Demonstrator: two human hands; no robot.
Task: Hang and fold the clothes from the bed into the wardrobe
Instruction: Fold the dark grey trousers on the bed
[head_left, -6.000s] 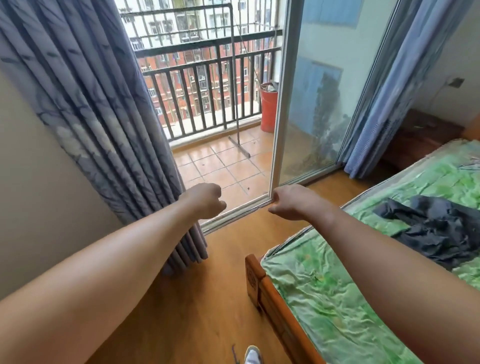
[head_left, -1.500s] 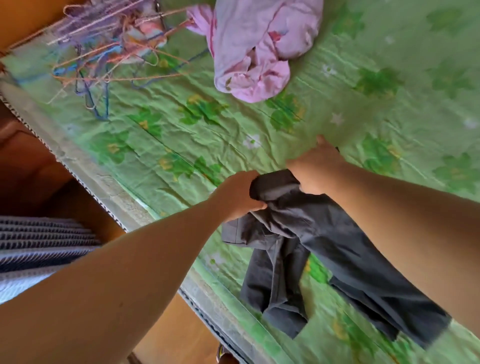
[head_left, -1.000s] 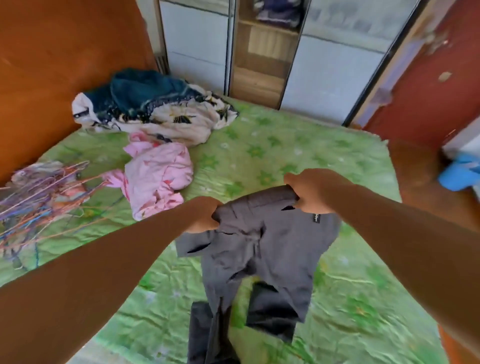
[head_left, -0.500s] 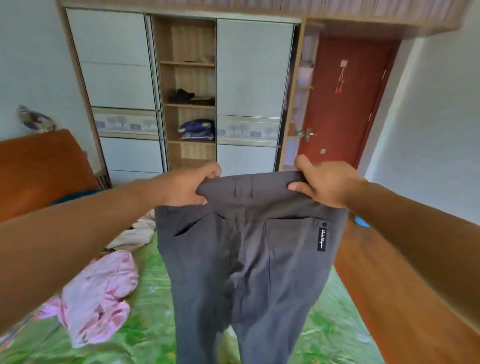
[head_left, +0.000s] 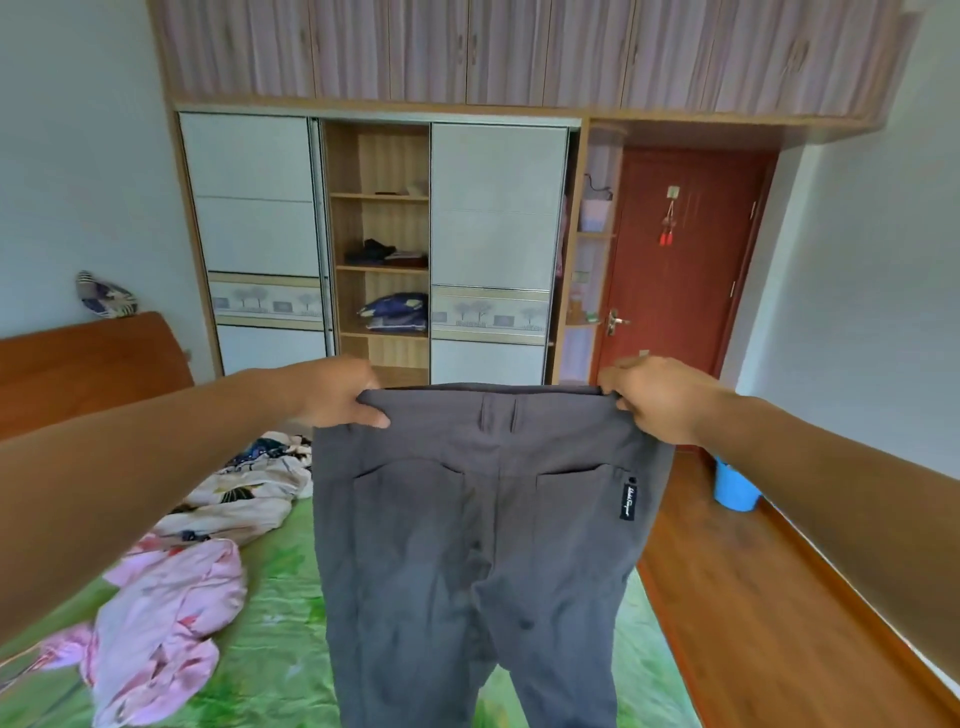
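Grey trousers hang upright in front of me, back pockets facing me, legs dropping over the bed. My left hand grips the left end of the waistband and my right hand grips the right end, stretching it flat. A pink garment lies crumpled on the green sheet at lower left. A cream and dark patterned garment lies behind it. The wardrobe stands across the room with its middle section open, showing shelves with folded clothes.
A wooden headboard rises at the left. A red door stands right of the wardrobe. A blue bin sits on the wooden floor to the right of the bed.
Both hands picked the grey trousers off the bed, lifted them and spread the waistband wide. My view swung from the balcony door down to the bed and up to the wardrobe.
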